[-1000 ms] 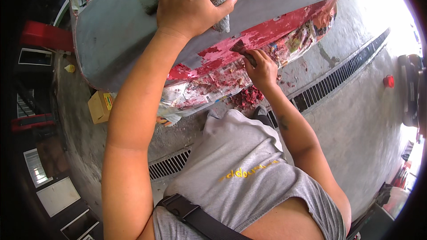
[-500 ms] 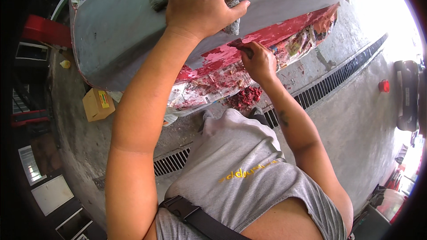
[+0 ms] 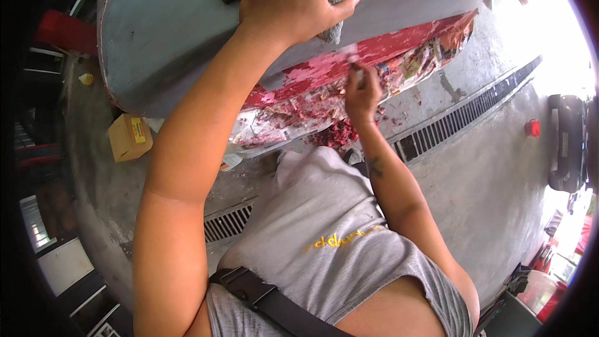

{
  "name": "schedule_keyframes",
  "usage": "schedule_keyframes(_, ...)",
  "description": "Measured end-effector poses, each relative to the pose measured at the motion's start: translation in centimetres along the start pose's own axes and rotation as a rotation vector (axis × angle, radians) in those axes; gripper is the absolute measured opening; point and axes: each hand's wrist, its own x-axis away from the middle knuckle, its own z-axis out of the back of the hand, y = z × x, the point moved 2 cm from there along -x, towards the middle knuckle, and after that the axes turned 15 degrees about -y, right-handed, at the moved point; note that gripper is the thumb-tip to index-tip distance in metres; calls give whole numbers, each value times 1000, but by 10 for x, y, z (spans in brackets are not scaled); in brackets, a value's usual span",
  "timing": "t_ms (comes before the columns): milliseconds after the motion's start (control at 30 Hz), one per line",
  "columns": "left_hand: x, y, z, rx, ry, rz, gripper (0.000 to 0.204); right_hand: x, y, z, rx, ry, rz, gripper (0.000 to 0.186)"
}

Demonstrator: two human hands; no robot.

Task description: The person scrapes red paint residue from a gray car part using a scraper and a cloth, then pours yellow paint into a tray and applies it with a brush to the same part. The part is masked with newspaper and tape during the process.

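Note:
A grey car body panel [image 3: 181, 31] fills the top of the view, with a lower red strip [image 3: 399, 42] of flaking paint. My left hand [image 3: 290, 3] presses on a folded grey cloth [image 3: 335, 15] on top of the panel. Its thumb is spread, and the fingertips run past the upper edge. At the red strip, my right hand [image 3: 363, 90] is closed around a small scraper [image 3: 353, 57]. Motion blurs the blade, which lies over pale pink, scraped paint. Directly below, paint-spattered newspaper [image 3: 274, 126] hangs along the panel's lower edge.
Red paint scraps [image 3: 340, 134] are heaped on the concrete floor near my feet. A long drain grate [image 3: 462, 112] crosses the floor. A cardboard box [image 3: 130, 137] stands at left, a red object [image 3: 532, 128] and a dark car [image 3: 566, 143] at right.
My right hand has pulled slightly down and turned, with the scraper's blade now pointing upward along the red strip. My left hand stays on the cloth; the whole view has shifted a little.

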Motion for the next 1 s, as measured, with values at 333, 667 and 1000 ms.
schedule_keyframes(333,2,2,4,94,41,-6,77,-7,-28,26,268,-341,-79,27)
schedule_keyframes(667,0,2,3,47,41,13,78,-35,-42,32,307,-479,-188,26)
schedule_keyframes(1000,-3,1,1,61,-3,9,79,-76,-3,48,73,-646,-247,31)
